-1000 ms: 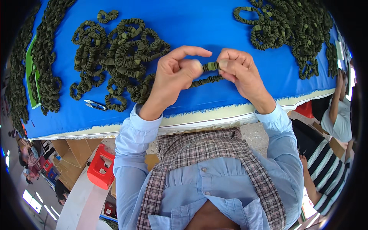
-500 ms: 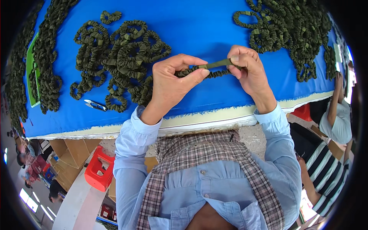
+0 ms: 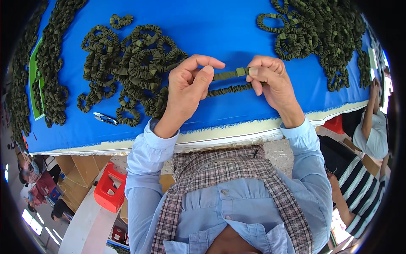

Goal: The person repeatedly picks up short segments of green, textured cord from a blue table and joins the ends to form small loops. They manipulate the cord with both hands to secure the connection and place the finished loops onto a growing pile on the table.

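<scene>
A dark green scrunchie (image 3: 230, 89) is stretched lengthwise between my two hands above the blue table. My left hand (image 3: 188, 82) has its fingers curled round the left end, the index finger reaching out past the thumb. Thumb and fingers of my right hand (image 3: 268, 78) pinch the right end, beside a lighter green band on the upper strand. The upper strand is pulled nearly smooth there, while the lower one stays gathered. Left of my left hand lies a heap of similar scrunchies (image 3: 141, 63). Thread snips (image 3: 105, 118) rest on the cloth near that heap.
A larger scrunchie pile (image 3: 319, 31) covers the far right, and long rows of them (image 3: 53, 63) run along the left beside a green tray (image 3: 35, 80). Below the table edge stand a red stool (image 3: 111, 186) and cardboard boxes (image 3: 80, 173). A person in a striped top (image 3: 359, 186) is at the right.
My left thumb and index finger have moved left off the lighter band, and the thumb has drawn back. The band now sits closer to my right fingertips, with the two strands spread further apart.
</scene>
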The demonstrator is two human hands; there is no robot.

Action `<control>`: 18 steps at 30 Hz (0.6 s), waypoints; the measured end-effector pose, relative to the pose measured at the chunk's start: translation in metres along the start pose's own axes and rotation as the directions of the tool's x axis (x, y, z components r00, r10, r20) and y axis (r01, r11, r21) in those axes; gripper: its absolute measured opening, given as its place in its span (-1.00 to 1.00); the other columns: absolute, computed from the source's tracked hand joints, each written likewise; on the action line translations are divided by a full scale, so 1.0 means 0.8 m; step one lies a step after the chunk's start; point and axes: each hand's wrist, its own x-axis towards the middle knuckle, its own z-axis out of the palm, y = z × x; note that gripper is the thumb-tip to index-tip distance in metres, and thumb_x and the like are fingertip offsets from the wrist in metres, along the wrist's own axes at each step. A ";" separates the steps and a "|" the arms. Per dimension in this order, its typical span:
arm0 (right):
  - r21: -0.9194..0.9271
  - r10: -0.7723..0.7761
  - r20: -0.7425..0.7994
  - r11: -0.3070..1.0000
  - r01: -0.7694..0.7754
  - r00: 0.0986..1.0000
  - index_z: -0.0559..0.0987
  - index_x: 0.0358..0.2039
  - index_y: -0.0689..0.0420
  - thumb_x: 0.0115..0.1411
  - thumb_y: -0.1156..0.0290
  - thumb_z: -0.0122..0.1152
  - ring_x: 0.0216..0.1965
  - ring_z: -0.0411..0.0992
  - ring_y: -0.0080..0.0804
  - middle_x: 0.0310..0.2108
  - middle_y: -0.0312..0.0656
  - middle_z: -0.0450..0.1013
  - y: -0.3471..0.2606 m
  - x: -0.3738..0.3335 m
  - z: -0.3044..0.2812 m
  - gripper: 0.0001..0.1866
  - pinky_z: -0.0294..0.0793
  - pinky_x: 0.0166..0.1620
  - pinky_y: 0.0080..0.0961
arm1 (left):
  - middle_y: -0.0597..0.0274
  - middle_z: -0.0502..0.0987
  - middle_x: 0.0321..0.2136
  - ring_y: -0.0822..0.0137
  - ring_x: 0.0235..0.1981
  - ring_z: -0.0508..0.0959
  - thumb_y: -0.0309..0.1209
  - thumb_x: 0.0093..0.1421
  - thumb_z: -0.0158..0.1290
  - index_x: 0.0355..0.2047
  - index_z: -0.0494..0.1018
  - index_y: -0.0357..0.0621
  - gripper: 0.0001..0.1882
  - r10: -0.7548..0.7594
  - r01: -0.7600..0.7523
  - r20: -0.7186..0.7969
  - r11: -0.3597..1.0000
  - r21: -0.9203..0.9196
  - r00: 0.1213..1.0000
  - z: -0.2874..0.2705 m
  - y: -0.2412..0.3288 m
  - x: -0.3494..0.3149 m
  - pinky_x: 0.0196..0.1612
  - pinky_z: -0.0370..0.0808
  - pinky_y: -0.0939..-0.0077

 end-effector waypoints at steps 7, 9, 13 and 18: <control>-0.255 -0.053 0.070 0.964 0.069 0.996 0.57 -0.52 0.23 0.13 0.48 0.17 -0.70 0.27 -0.71 -0.69 -0.33 0.39 0.009 -0.007 0.018 -0.87 0.11 -0.63 -0.71 | 0.45 0.46 -0.68 0.67 -0.69 0.25 -0.38 -0.10 0.38 -0.29 0.60 -0.16 -0.67 0.303 -0.282 0.060 0.775 0.565 0.951 0.016 -0.002 -0.001 -0.61 0.18 0.76; -0.283 -0.076 0.087 0.954 0.098 0.993 0.57 -0.53 0.23 0.13 0.48 0.18 -0.70 0.26 -0.71 -0.70 -0.34 0.38 0.009 -0.008 0.021 -0.86 0.11 -0.64 -0.73 | 0.48 0.47 -0.67 0.71 -0.68 0.18 -0.40 -0.09 0.37 -0.29 0.60 -0.19 -0.68 0.317 -0.286 0.044 0.775 0.564 0.947 0.020 -0.011 -0.002 -0.63 0.08 0.74; -0.283 -0.106 0.086 0.951 0.126 0.991 0.56 -0.54 0.25 0.13 0.48 0.17 -0.71 0.26 -0.70 -0.70 -0.32 0.39 0.005 -0.009 0.017 -0.85 0.13 -0.63 -0.74 | 0.39 0.53 -0.66 0.72 -0.68 0.32 -0.49 -0.06 0.32 -0.38 0.61 -0.19 -0.81 0.302 -0.254 -0.008 0.816 0.519 0.953 0.020 -0.009 -0.004 -0.65 0.16 0.76; -0.107 -0.135 0.008 0.985 0.135 0.991 0.56 -0.54 0.28 0.10 0.50 0.11 -0.73 0.27 -0.66 -0.69 -0.26 0.41 -0.004 -0.005 -0.001 -0.85 0.19 -0.60 -0.68 | 0.36 0.54 -0.64 0.72 -0.65 0.39 -0.55 0.00 0.24 -0.40 0.57 -0.23 -0.88 0.285 -0.231 -0.061 0.869 0.438 0.957 0.020 -0.003 -0.005 -0.63 0.24 0.78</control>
